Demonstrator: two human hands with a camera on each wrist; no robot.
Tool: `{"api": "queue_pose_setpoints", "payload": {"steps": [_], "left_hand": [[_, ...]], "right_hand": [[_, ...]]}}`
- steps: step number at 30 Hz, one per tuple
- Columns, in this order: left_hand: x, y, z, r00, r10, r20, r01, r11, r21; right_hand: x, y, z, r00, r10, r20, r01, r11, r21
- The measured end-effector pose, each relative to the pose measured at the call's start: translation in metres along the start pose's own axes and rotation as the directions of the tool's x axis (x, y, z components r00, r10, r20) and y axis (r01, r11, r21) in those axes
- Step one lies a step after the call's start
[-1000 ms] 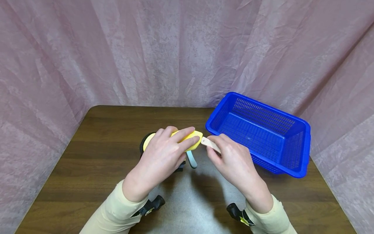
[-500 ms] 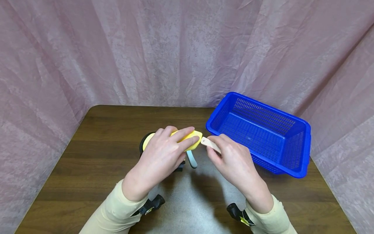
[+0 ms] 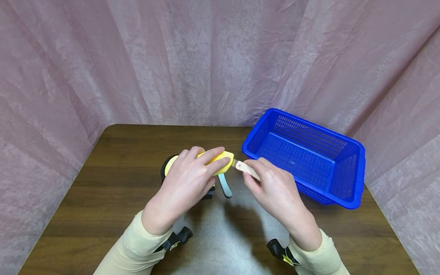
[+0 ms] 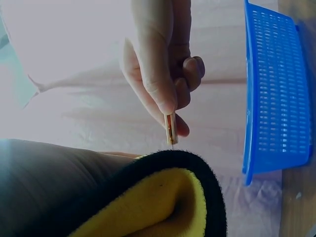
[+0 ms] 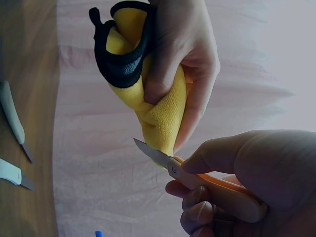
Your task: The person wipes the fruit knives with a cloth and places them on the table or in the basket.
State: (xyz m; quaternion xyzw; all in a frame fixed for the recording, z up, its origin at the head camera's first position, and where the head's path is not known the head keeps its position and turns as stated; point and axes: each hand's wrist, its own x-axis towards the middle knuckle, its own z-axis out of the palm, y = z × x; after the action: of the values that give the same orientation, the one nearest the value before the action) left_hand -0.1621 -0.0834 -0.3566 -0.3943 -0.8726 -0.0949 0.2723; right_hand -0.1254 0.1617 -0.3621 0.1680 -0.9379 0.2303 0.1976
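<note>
My left hand (image 3: 187, 177) grips a bunched yellow cloth (image 5: 170, 116) with black edging, folded over between thumb and fingers. In my right hand (image 3: 273, 187) is a folding knife (image 5: 217, 195) with a cream handle, held by its handle. Its blade (image 5: 150, 151) is out and lies against the lower end of the cloth in the right wrist view. From the head view, only a short bit of blade shows between cloth and handle. The left wrist view shows the cloth's black edge (image 4: 215, 197) near the camera, with the knife handle (image 4: 171, 128) just beyond.
A blue plastic basket (image 3: 292, 162) stands at the right back of the brown wooden table (image 3: 113, 183). A knife with a pale blue-green handle (image 5: 11, 113) and one with a white handle (image 5: 9, 171) lie on the table. Pink curtains (image 3: 192, 61) hang behind.
My left hand and the cloth have shifted slightly left, away from the knife handle, so a bit of blade now shows. The right hand has stayed nearly still, holding the knife.
</note>
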Motion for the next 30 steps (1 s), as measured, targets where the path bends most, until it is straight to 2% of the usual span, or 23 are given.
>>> {"api": "queue_pose_setpoints", "payload": {"steps": [17,30], "left_hand": [[-0.002,-0.01,-0.001,1.0,-0.021,-0.015,0.021,0.999,0.023],[-0.003,-0.021,0.0,0.997,-0.07,0.02,0.069,0.997,0.03]], "right_hand": [[0.0,-0.001,-0.002,1.0,0.022,0.008,-0.022,1.0,0.011],[0.0,-0.001,-0.002,1.0,0.024,0.0,-0.024,1.0,0.01]]}}
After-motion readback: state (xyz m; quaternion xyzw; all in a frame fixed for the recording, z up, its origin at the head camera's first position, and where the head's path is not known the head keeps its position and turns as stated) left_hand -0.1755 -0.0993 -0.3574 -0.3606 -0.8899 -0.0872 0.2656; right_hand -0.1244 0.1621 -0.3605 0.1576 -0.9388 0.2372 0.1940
